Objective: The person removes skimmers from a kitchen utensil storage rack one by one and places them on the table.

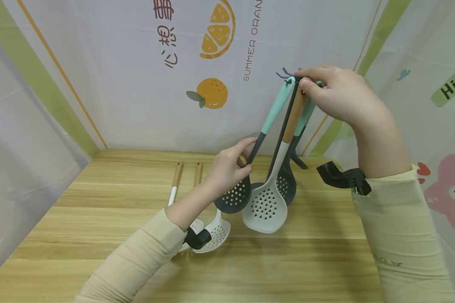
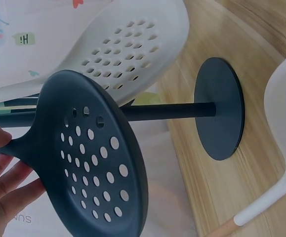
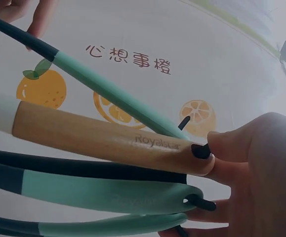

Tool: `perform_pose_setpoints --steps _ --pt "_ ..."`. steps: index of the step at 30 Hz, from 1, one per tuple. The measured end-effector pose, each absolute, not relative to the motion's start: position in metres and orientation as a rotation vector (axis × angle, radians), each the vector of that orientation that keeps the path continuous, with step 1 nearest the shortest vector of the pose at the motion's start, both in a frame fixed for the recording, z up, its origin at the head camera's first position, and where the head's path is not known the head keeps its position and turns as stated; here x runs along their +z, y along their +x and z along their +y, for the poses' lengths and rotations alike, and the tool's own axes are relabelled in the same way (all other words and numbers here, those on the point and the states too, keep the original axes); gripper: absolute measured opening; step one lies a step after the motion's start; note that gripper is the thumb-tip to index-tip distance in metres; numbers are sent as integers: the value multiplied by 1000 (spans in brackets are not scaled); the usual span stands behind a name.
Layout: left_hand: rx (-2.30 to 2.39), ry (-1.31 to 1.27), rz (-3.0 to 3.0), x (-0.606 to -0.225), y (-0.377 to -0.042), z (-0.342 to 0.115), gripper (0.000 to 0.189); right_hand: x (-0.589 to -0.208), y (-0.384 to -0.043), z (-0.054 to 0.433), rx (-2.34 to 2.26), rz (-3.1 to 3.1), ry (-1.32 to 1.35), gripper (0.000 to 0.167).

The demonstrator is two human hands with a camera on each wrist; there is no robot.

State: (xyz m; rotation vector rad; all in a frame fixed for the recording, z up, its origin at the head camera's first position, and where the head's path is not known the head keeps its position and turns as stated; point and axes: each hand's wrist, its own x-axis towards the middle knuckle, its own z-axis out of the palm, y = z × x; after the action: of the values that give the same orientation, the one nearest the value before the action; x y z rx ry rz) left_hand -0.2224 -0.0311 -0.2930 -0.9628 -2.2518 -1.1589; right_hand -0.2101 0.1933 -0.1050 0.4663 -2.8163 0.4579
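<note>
A dark skimmer point(image 2: 54, 106) with a mint handle point(image 1: 277, 107) hangs tilted, its handle's eye at a hook of the utensil rack point(image 2: 167, 111). My left hand point(image 1: 227, 168) pinches its dark neck between thumb and fingers. At the top of the rack, my right hand point(image 1: 341, 94) grips the hooked head, thumb by a hook tip at the end of a wooden handle point(image 3: 98, 136). That handle belongs to a white skimmer point(image 1: 265, 225) hanging in front. Other mint-handled dark utensils point(image 1: 307, 113) hang behind, partly hidden.
The rack's round dark base point(image 2: 219, 108) stands on the wooden table point(image 1: 311, 261). Two white utensils with wooden handles lie to the left, one a slotted turner point(image 1: 220, 231), partly covered by my left arm. A printed curtain point(image 1: 136, 105) hangs behind the table.
</note>
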Motion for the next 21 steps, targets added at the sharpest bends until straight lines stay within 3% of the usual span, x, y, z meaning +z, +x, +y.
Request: perform_pose_setpoints --steps 21 --pt "-1208 -979 -2148 -290 -223 -34 60 -106 -210 191 372 -2824 419 50"
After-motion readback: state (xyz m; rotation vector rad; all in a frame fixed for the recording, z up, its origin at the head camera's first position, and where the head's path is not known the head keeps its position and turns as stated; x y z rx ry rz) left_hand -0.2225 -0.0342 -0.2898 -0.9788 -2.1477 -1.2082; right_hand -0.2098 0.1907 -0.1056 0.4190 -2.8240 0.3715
